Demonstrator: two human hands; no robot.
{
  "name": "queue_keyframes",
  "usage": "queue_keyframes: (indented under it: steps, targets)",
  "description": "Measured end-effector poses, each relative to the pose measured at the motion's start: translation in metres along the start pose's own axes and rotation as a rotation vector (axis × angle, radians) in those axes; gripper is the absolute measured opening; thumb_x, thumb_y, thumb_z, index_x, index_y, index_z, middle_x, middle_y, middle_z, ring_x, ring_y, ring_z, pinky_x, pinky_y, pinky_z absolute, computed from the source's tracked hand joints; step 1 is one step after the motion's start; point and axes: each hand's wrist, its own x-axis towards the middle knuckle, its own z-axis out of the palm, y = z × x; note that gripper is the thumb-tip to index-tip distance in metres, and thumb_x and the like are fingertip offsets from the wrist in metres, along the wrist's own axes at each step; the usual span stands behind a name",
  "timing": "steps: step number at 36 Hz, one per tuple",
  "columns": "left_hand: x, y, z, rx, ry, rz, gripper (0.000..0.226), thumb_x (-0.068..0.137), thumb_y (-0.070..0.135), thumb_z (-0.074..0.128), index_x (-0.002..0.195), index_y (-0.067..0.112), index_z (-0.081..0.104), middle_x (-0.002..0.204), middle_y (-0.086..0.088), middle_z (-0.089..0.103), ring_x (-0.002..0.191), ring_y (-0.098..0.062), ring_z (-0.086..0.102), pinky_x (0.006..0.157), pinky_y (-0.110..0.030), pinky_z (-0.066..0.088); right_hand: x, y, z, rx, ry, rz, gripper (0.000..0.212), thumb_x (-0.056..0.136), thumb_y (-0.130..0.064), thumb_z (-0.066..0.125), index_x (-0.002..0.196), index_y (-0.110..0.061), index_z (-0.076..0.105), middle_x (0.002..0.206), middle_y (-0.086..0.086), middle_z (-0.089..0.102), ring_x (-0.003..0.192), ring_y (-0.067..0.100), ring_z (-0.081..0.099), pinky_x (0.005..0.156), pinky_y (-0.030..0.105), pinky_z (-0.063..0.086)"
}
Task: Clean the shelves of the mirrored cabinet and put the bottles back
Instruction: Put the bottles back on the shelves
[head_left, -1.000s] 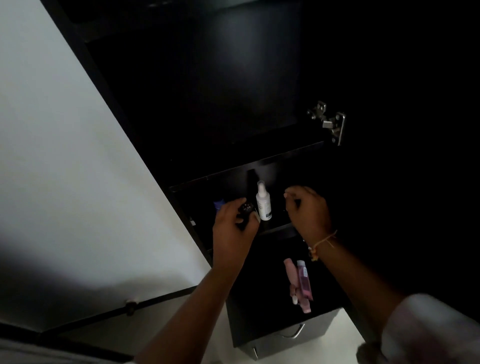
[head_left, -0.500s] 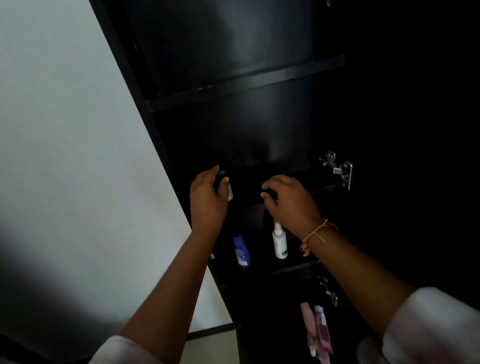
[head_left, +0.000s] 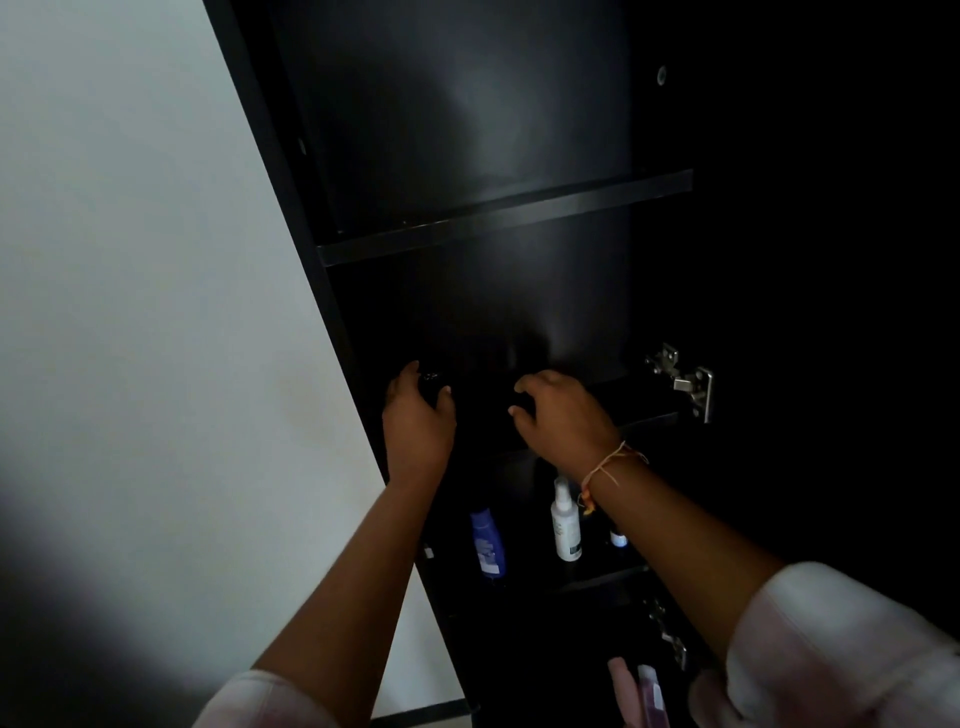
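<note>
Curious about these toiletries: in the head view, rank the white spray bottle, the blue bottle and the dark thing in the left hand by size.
1. white spray bottle
2. blue bottle, a close second
3. dark thing, mostly hidden by the left hand

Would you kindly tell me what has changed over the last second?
Both hands rose from the lower shelf to the middle shelf; the left hand still grips a small dark item, the right hand stays curled. The white bottle and blue bottle stayed put.
</note>
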Motion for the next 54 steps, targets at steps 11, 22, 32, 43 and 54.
queue_keyframes:
  steps: [11, 22, 32, 43, 54]
  targets:
    - [-0.013, -0.002, 0.006, 0.059, 0.033, 0.145, 0.068, 0.083, 0.013, 0.070, 0.142, 0.008, 0.036, 0.144, -0.011, 0.039, 0.132, -0.022, 0.039, 0.107, -0.021, 0.029, -0.003, 0.002, 0.003, -0.004, 0.015, 0.013, 0.033, 0.083, -0.034, 0.060, 0.111, -0.017, 0.063, 0.109, 0.008, 0.064, 0.100, 0.027, 0.060, 0.080, 0.037, 0.054]
    - [-0.059, 0.005, 0.008, 0.046, 0.040, 0.461, 0.046, 0.088, 0.022, 0.070, 0.128, 0.006, 0.053, 0.131, -0.008, 0.050, 0.126, -0.018, 0.043, 0.107, -0.033, 0.040, -0.033, 0.006, 0.001, 0.067, 0.182, 0.015, 0.029, 0.087, -0.031, 0.059, 0.111, -0.015, 0.063, 0.111, 0.006, 0.062, 0.103, 0.026, 0.059, 0.085, 0.037, 0.052]
    - [-0.141, -0.023, 0.035, -0.107, -0.250, 0.385, 0.024, 0.090, 0.019, 0.067, 0.111, 0.010, 0.059, 0.114, 0.008, 0.049, 0.107, -0.020, 0.056, 0.091, -0.038, 0.049, -0.116, 0.018, 0.000, 0.074, 0.337, 0.035, 0.019, 0.091, -0.023, 0.057, 0.102, -0.011, 0.067, 0.109, 0.006, 0.062, 0.101, 0.019, 0.054, 0.089, 0.024, 0.043]
    - [-0.261, -0.106, 0.091, -0.042, -0.647, -0.092, 0.018, 0.089, 0.018, 0.067, 0.072, 0.014, 0.062, 0.073, 0.004, 0.060, 0.071, -0.008, 0.058, 0.069, -0.027, 0.050, -0.253, 0.086, 0.054, -0.005, -0.096, 0.576, 0.017, 0.092, -0.018, 0.051, 0.092, -0.012, 0.067, 0.093, 0.011, 0.065, 0.080, 0.029, 0.064, 0.071, 0.032, 0.051]
    - [-0.311, -0.148, 0.141, 0.124, -1.058, -0.149, 0.041, 0.088, 0.015, 0.066, 0.128, 0.014, 0.059, 0.126, -0.008, 0.060, 0.115, -0.021, 0.058, 0.095, -0.032, 0.048, -0.334, 0.117, 0.098, 0.063, -0.468, 0.777, 0.022, 0.088, -0.017, 0.062, 0.109, -0.012, 0.065, 0.102, 0.011, 0.069, 0.093, 0.029, 0.067, 0.079, 0.034, 0.054]
